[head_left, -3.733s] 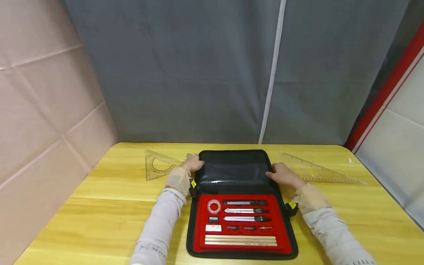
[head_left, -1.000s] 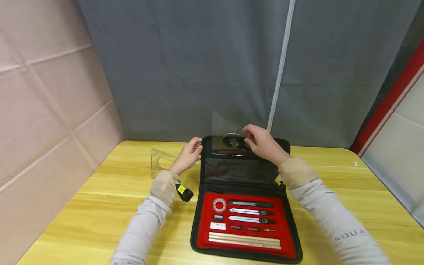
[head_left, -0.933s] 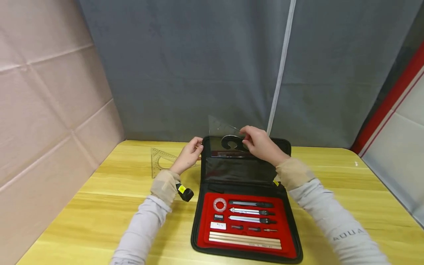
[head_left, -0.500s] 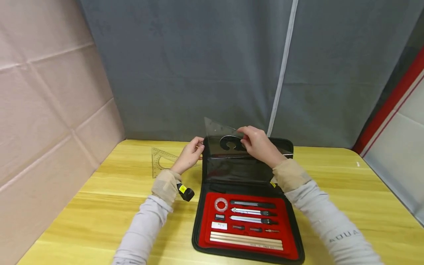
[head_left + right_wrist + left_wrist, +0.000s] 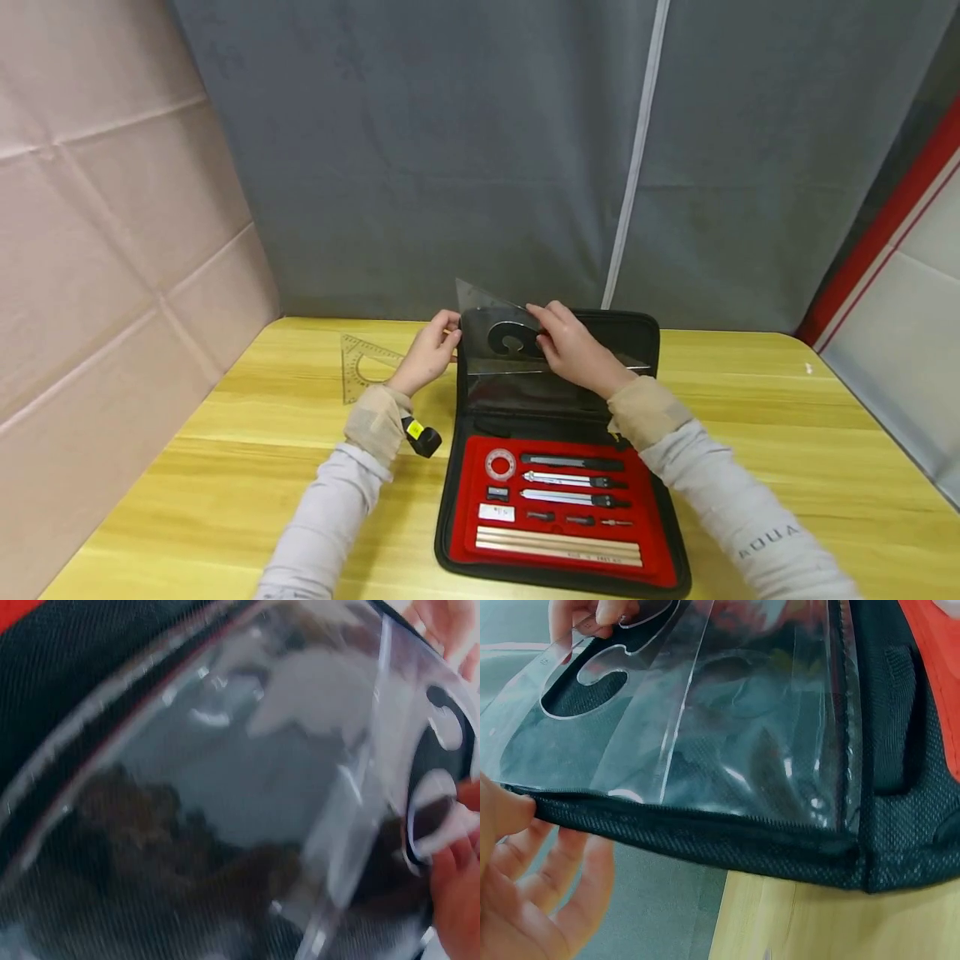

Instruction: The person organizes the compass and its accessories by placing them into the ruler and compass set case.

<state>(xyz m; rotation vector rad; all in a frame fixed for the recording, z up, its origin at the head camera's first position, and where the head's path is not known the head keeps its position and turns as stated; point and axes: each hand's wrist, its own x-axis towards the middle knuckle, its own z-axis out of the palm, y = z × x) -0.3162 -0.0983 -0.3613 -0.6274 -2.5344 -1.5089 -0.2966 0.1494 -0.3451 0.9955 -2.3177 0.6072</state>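
Observation:
An open black zip case point(image 5: 448, 533) lies on the table, its raised lid lined with a clear pocket point(image 5: 540, 396). My left hand point(image 5: 429, 352) grips the lid's left edge, thumb on the inner side and fingers behind, as the left wrist view shows. In my right hand point(image 5: 576, 346) a clear plastic set square point(image 5: 477, 321) with a curved cut-out is pinched by its sloping edge. Its long edge lies across the lid at the pocket; I cannot tell how far it is inside. A second set square point(image 5: 351, 375) lies left of the case, partly hidden by my left hand.
The case's red tray point(image 5: 555, 529) holds a small round protractor point(image 5: 500, 465), a sharpener point(image 5: 497, 493), an eraser point(image 5: 497, 512), compasses point(image 5: 570, 499), small parts and pencils point(image 5: 558, 546). A grey curtain point(image 5: 450, 167) hangs behind the table point(image 5: 225, 467).
The set square that lay right of the case is now in my right hand, lowered against the lid over the last second. My left hand still holds the lid's left edge.

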